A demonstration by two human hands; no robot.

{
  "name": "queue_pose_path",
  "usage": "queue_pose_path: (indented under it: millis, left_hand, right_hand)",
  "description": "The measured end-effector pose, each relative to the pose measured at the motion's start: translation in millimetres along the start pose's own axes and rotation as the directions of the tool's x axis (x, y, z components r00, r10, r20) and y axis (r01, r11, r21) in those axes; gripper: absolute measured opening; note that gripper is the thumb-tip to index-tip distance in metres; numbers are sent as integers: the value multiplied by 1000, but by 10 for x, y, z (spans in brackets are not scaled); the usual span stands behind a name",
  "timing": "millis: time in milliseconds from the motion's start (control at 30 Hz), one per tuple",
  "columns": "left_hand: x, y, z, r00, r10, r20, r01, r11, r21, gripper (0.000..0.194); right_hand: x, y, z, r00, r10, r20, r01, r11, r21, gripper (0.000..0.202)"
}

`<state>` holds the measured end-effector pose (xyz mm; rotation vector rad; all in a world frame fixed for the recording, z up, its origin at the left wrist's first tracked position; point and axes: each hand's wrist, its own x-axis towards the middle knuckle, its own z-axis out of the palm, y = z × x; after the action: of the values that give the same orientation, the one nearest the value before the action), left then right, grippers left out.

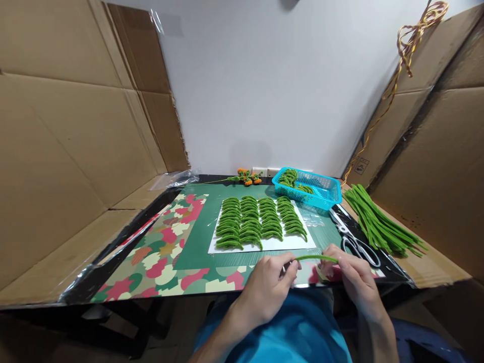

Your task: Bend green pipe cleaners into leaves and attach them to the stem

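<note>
A green pipe cleaner (pixel 316 257) stretches between my two hands in a slight upward curve, just above the table's front edge. Its left end is pinched by my left hand (pixel 270 282), with the fingers curled round. Thumb and fingers of my right hand (pixel 355 277) close on the other end. Beyond my hands, bent green pipe-cleaner pieces (pixel 249 223) lie in several columns on a white sheet (pixel 274 246). To the right of the sheet, black-handled scissors (pixel 353 243) rest beside my right hand.
A blue plastic basket (pixel 333 194) at the back holds more bent green pieces. Long straight green pipe cleaners (pixel 380 222) lie in a bundle at the right. Orange pipe-cleaner flowers (pixel 249 176) lie near the wall. Cardboard panels (pixel 68 116) stand on both sides.
</note>
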<state>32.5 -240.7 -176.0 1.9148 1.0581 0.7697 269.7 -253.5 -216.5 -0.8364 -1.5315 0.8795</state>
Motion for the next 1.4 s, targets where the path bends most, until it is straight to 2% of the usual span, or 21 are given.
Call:
queue_pose_path:
  millis: [167, 300, 367, 500, 733, 833, 1000, 1200, 1400]
  left_hand:
    - [-5, 20, -10, 998, 59, 14, -59, 997, 39, 43]
    - [-14, 15, -14, 995, 94, 37, -95, 994, 49, 42]
    - [-15, 3, -14, 995, 89, 41, -90, 996, 17, 42]
    - [-8, -3, -22, 995, 91, 48, -89, 995, -46, 48]
    - [-1, 25, -63, 995, 20, 102, 0, 982, -191, 53]
    - [10, -19, -59, 990, -14, 141, 55, 954, -294, 48]
    - [47, -102, -21, 982, -3, 190, 83, 906, -416, 46]
    - [57, -96, -11, 986, 19, 164, 60, 883, -465, 47]
    - [53, -121, -31, 975, 25, 219, 84, 879, -470, 48]
  right_hand:
    - [-42, -31, -23, 993, -38, 110, 29, 996, 81, 42]
    - [-29, -60, 187, 990, -66, 123, 21, 941, 338, 35]
    - [1, -71, 320, 993, -51, 110, 4, 922, 388, 31]
    - [73, -64, 491, 998, 17, 64, -41, 918, 393, 28]
    - [161, -78, 576, 989, 119, -88, -67, 890, 451, 15]
    - [168, -92, 602, 976, 173, -135, -93, 884, 459, 18]
    - [179, -91, 619, 959, 181, -218, -72, 899, 432, 26]
    - [185, -75, 633, 960, 174, -220, -79, 921, 381, 23]
    - [162, -57, 659, 953, 205, -222, -101, 908, 406, 20]
